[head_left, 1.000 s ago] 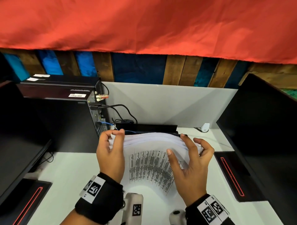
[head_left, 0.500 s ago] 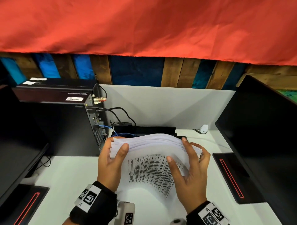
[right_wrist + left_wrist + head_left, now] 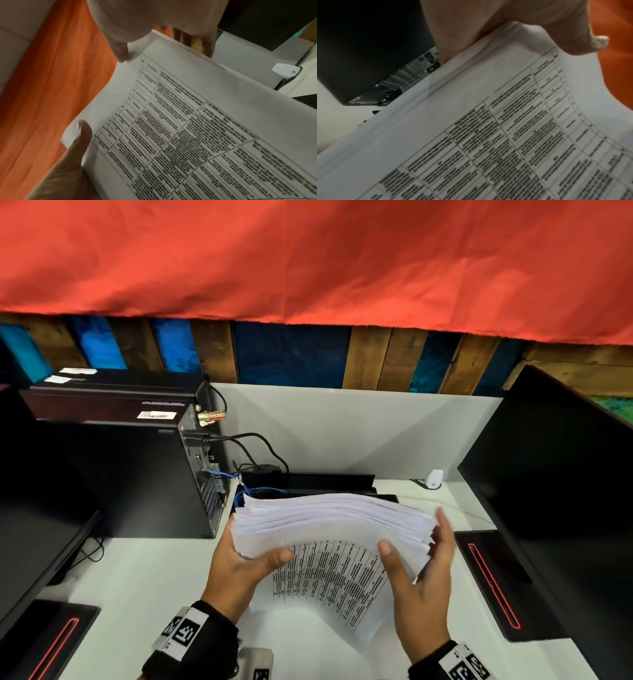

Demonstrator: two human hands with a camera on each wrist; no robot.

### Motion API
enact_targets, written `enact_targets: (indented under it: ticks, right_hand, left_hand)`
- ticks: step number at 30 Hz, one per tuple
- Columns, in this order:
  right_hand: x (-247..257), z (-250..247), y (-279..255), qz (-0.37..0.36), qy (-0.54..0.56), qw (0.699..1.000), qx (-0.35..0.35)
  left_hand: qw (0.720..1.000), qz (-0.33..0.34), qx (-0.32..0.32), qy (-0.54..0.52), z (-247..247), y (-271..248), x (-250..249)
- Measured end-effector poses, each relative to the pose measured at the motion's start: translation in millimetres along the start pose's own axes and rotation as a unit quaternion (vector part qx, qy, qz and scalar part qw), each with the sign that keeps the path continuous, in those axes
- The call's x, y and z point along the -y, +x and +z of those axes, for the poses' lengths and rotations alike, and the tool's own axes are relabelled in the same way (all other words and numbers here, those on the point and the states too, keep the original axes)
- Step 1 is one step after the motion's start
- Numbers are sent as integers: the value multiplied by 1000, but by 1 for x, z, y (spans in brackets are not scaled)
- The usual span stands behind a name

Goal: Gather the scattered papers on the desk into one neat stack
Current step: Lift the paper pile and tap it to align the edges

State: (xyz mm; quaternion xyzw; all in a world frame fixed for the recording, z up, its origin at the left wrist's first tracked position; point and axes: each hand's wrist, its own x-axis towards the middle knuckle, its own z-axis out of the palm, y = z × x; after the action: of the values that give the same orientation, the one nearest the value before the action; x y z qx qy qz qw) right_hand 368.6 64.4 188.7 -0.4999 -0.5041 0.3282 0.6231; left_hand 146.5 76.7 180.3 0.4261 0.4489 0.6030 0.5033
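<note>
A thick stack of white papers (image 3: 329,518) stands bowed on the white desk (image 3: 144,573), its front sheet printed with a table of text. My left hand (image 3: 253,556) grips the stack's left edge, thumb across the front and fingers hidden behind. My right hand (image 3: 412,534) holds the right edge, with its thumb on the front sheet and its fingers along the back. The left wrist view shows the printed sheet (image 3: 488,135) under my left thumb (image 3: 573,40). The right wrist view shows that sheet (image 3: 188,121) pinched near my right thumb (image 3: 121,54).
A black computer tower (image 3: 137,474) with cables stands just left of the stack. A black cable tray (image 3: 308,479) lies behind it. Dark monitors flank the desk at left (image 3: 30,525) and right (image 3: 565,508), their bases (image 3: 493,583) on the desk. A small white device (image 3: 433,477) sits back right.
My left hand has shifted from over the stack's top left corner to a grip on its left edge, thumb on the front. The stack now stands more squared between both hands.
</note>
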Motion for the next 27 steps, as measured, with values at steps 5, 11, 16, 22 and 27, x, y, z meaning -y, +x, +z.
enact_targets:
  ticks: [5,11,16,22,27]
  right_hand:
    - [-5,-1,5,27,7,999,35]
    - [-10,-2,13,83,65,993,61]
    - [-14,-5,19,131,89,984,79]
    - [-11,1,25,154,75,974,146]
    - [-5,2,24,162,68,965,193]
  left_hand:
    - [1000,-23,9,0,6,-5,10]
    - [998,-54,7,23,1,-2,15]
    - [998,-61,22,12,-8,3,13]
    - [997,-68,29,-14,-16,8,8]
    - [997,-71,37,-12,-19,10,7]
